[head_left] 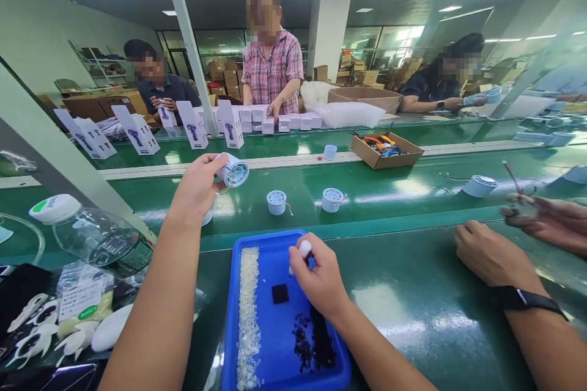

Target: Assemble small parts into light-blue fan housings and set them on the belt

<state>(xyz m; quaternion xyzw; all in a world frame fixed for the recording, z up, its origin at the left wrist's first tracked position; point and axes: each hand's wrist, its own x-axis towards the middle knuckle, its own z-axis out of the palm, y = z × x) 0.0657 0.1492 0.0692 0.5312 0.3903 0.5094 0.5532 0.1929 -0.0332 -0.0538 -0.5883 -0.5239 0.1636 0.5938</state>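
Observation:
My left hand (pixel 195 186) is closed around a light-blue cylindrical housing (pixel 237 173) with thin wires, its ribbed end turned to the right. My fingers partly cover it. Over a blue tray (pixel 232 317), my right hand (pixel 321 275) grips a small white-ended tool (pixel 304 248), whose lower part is mostly hidden by my fingers. Inside the tray, small clear pieces (pixel 249 317) form a strip on the left. A black square (pixel 280 294) lies near the middle, with loose small black pieces (pixel 302 342) at lower right.
Two similar housings (pixel 276 202) (pixel 332 200) stand on the green conveyor. A cardboard box of tools (pixel 387 149) sits beyond them. At left are a plastic bottle (pixel 98 238) and white parts (pixel 77 339). A co-worker's hands (pixel 499 256) work at right; several people sit or stand opposite.

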